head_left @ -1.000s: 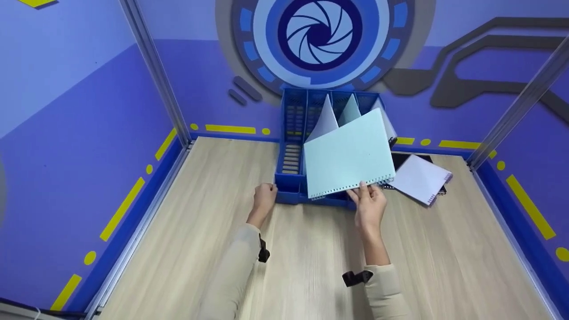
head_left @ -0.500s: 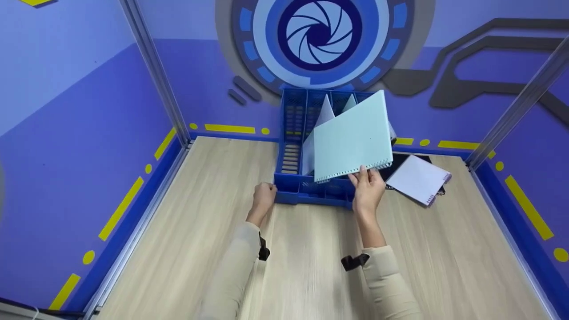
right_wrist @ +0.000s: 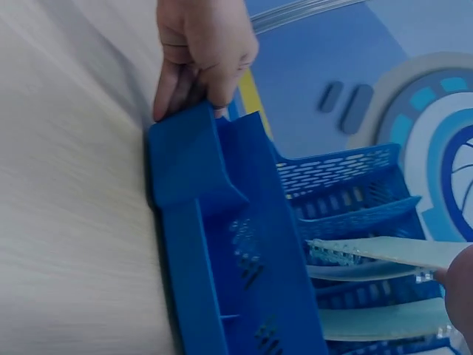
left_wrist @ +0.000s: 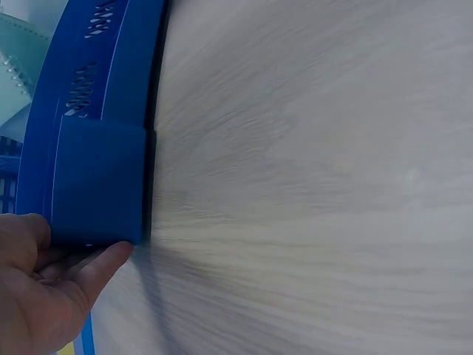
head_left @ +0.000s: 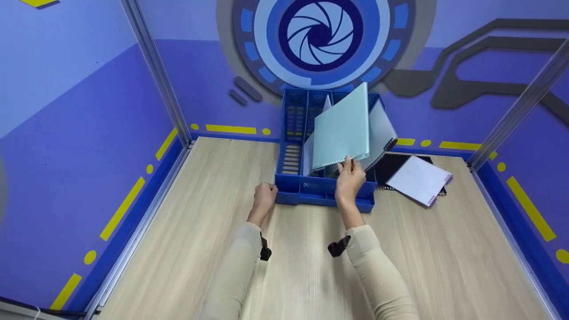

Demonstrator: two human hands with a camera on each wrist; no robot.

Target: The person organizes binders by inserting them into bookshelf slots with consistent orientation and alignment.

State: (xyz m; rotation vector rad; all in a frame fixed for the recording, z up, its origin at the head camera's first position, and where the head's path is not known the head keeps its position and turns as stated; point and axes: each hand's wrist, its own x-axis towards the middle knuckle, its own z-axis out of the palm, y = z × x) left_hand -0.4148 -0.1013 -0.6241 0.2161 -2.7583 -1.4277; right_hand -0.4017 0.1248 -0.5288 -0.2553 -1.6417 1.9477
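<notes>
In the head view my right hand (head_left: 351,182) pinches the spiral-bound lower edge of a pale green notebook (head_left: 340,129), thumb in front. The notebook is tilted over the middle slots of a blue desk file organizer (head_left: 311,183). My left hand (head_left: 265,198) grips the organizer's front left corner. In the left wrist view the left hand's fingers (left_wrist: 103,270) lie along the corner of the blue organizer (left_wrist: 100,177). The right wrist view shows the held notebook (right_wrist: 399,251) edge-on among the slots; only a bit of the right hand (right_wrist: 462,296) shows.
A whitish notebook (head_left: 326,104) stands in a slot left of the held one. At the right leans a notebook (head_left: 380,129) with black spiral binding. On the wooden table, a white spiral notebook (head_left: 418,178) lies over a black one (head_left: 391,165). The back wall stands behind the organizer.
My right hand has moved left and away from me, bringing the pale green notebook further over the organizer and turning it more edge-on. The left hand stays at the corner.
</notes>
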